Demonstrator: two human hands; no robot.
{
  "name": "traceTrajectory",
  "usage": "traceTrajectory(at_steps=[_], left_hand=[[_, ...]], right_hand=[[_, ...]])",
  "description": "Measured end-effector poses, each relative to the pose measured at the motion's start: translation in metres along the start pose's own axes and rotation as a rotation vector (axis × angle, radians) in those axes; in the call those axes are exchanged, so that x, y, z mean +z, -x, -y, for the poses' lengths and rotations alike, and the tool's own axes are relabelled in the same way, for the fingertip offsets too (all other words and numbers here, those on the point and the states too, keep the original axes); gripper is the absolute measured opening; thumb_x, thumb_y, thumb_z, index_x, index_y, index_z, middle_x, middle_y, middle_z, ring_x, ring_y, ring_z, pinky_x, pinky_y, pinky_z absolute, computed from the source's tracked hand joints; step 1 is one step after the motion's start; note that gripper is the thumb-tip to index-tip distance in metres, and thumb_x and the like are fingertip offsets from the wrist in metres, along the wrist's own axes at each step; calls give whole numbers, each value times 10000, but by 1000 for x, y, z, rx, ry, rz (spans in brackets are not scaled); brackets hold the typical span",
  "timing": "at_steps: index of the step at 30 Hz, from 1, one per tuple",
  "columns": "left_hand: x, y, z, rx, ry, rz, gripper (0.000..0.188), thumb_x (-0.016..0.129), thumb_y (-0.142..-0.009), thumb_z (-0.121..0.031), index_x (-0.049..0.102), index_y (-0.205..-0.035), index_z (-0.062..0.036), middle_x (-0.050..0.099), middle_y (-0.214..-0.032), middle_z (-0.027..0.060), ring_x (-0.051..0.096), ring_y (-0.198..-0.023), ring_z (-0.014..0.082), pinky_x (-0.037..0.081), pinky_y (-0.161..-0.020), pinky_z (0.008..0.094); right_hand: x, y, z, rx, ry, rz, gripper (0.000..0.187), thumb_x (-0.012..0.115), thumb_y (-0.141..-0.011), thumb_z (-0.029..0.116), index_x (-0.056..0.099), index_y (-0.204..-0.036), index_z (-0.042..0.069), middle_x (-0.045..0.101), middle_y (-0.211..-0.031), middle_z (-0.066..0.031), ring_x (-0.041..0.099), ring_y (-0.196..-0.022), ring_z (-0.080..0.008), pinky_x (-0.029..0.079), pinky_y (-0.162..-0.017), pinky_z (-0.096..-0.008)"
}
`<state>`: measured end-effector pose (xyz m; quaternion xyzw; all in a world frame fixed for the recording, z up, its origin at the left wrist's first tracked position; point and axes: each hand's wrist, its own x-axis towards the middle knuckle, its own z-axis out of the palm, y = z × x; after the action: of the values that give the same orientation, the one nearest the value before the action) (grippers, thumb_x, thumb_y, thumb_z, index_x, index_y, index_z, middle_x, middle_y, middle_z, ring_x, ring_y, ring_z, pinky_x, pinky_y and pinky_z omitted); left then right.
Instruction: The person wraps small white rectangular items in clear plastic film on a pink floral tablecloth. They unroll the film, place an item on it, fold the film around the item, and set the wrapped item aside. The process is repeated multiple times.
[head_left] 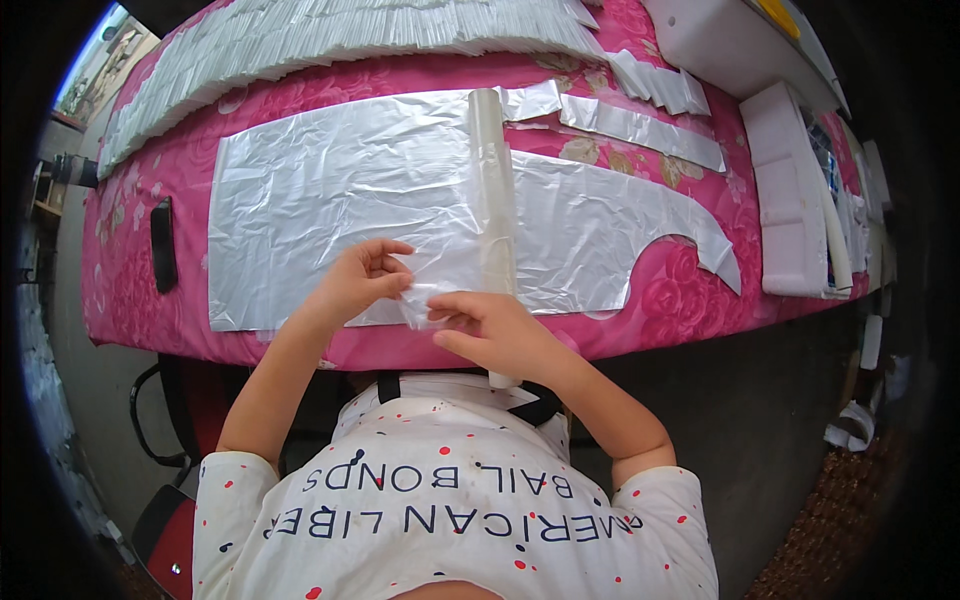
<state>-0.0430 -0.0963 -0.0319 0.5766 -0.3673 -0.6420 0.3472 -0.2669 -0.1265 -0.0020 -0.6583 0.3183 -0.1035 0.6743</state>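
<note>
My left hand is closed, its fingers and thumb pinching a thin, see-through plastic film. Close by on the right, my right hand has curled fingers that grip the film's lower edge. Beneath lies a wide stack of silvery-white plastic sheets, wrinkled and flat on the table. A long clear roll-like strip of plastic runs front to back across it, just beyond my right hand. Further right, another plastic sheet has a curved cut-out and a pointed end.
A pink flowered cloth covers the table. Rows of folded white plastic line the far side. Plastic strips lie behind the sheets. White foam boxes stand at right; a black bar-shaped object lies left. A red-and-black chair is below.
</note>
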Motion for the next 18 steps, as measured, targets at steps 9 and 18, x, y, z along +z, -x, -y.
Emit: traceTrajectory(at_steps=[9, 18], left_hand=[[20, 16, 1, 756, -814, -512, 387, 562, -728, 74, 547, -1107, -3, 593, -1031, 109, 585, -921, 249, 476, -779, 322], [96, -20, 8, 742, -1058, -232, 816, 545, -812, -419, 209, -1370, 72, 195, -1440, 235, 165, -1351, 368, 163, -1083, 466]], right_hand=[[-5, 65, -22, 40, 628, -624, 363, 678, -769, 315, 574, -916, 0, 591, -744, -94, 606, -740, -223, 478, -641, -329], [19, 58, -33, 378, 444, -468, 432, 711, -729, 343, 575, -932, -13, 657, -744, -133, 647, -643, -210, 500, -608, -303]])
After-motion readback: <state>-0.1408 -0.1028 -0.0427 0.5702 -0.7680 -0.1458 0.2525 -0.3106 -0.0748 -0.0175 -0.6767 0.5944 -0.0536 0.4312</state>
